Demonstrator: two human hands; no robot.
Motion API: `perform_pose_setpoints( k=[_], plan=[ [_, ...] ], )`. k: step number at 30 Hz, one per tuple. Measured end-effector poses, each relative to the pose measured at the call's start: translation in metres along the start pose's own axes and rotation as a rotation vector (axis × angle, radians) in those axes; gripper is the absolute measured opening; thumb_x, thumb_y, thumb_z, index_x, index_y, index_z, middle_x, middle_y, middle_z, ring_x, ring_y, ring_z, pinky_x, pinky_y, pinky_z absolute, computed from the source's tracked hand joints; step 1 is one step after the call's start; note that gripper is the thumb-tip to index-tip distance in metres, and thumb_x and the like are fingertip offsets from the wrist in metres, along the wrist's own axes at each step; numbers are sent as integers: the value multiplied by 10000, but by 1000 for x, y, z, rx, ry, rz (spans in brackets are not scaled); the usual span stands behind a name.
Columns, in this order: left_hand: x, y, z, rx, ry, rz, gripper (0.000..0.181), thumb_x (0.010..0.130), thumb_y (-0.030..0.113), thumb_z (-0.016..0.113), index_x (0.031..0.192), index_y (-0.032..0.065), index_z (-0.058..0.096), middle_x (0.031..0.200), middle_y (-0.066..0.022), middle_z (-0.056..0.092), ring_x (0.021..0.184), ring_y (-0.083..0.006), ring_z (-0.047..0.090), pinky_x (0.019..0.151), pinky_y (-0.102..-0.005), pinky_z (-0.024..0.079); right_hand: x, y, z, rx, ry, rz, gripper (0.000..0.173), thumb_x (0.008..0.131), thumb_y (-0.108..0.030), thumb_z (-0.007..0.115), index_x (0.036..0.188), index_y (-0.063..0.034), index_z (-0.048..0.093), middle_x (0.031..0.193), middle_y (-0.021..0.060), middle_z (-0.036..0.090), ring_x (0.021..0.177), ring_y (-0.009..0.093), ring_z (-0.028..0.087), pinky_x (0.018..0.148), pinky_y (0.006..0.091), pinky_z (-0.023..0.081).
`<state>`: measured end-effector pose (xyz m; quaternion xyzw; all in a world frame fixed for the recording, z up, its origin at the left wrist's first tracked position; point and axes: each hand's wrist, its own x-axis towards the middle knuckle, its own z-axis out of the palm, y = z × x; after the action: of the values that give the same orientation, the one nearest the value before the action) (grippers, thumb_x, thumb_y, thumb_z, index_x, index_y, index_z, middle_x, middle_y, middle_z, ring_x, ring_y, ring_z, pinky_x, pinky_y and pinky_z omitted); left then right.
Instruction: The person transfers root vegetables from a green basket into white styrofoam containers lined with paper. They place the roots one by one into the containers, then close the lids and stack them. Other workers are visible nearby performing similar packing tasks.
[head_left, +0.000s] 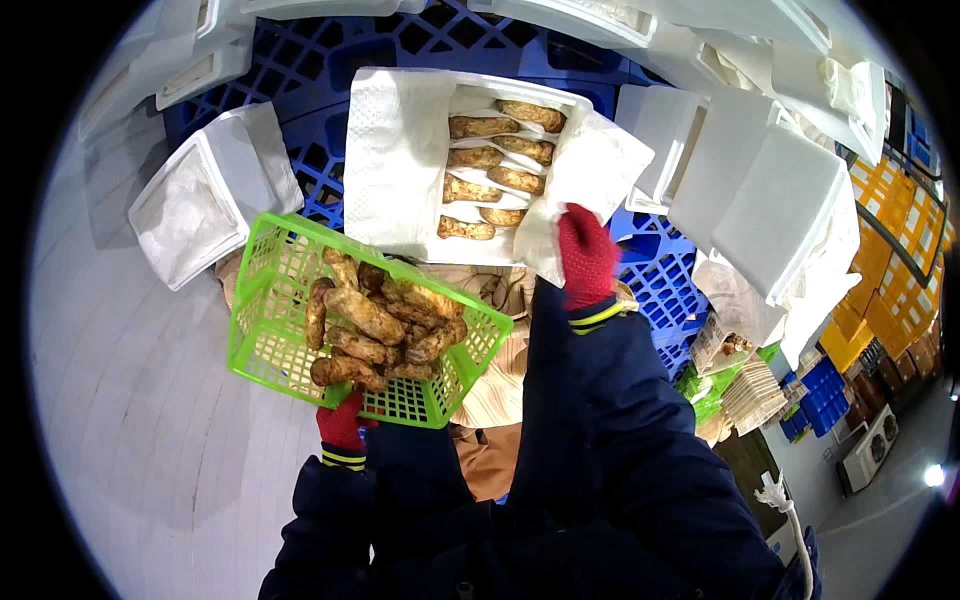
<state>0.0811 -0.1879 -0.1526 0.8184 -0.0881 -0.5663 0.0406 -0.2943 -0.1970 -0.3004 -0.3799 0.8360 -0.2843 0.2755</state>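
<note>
My left hand (343, 421), in a red knitted glove, grips the lower edge of a green plastic basket (480, 352). The tilted basket holds a heap of brown-and-cream matsutake mushrooms (365, 315). Ahead of me, a white foam box (517, 81) contains two columns of mushrooms (474, 157), separated by folds of white paper. One paper liner (397, 161) drapes over the box's left side. At the right side, my red-gloved right hand (586, 255) pinches another white paper liner (596, 161), part of which hangs over the near corner. Its fingertips are partly hidden.
Blue plastic pallets (319, 64) lie under the boxes. Another paper-lined foam box (187, 214) stands at left, and several foam boxes (780, 195) crowd the right. Stacked baskets (754, 394) and orange-yellow crates (900, 232) are farther right. Pale floor (150, 390) extends along the left.
</note>
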Motion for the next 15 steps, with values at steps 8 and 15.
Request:
perform_pose_setpoints(
  k=[8, 15],
  plan=[
    [-12, -4, 4, -96, 130, 134, 258, 763, 124, 624, 991, 27, 551, 780, -113, 615, 524, -246, 611, 350, -289, 438, 28, 41, 121, 1564, 108, 1340, 140, 856, -178, 539, 885, -41, 531, 726, 60, 562, 642, 188, 561, 537, 279, 487],
    [-54, -72, 14, -349, 198, 79, 291, 763, 121, 602, 1033, 25, 553, 817, -112, 623, 597, -217, 614, 447, -307, 480, 64, 51, 149, 1269, 207, 1608, 197, 831, -299, 566, 840, -107, 524, 718, 41, 550, 650, 165, 539, 520, 311, 493]
  ],
)
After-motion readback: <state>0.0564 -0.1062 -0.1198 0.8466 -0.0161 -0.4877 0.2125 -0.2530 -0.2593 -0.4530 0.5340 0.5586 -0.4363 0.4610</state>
